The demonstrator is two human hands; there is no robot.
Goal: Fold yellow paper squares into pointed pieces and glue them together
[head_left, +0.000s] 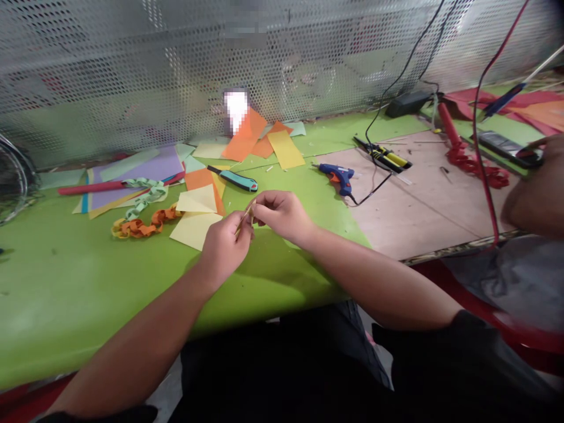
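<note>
- Left hand [227,244]: thumb and fingers pinched on the lower end of a thin yellowish strip [244,219].
- The strip slants up between both hands' fingertips.
- Right hand [282,212]: fingertips together at its upper end.

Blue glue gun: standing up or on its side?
On its side: the glue gun lies flat, its handle and orange trigger seen in profile.
</note>
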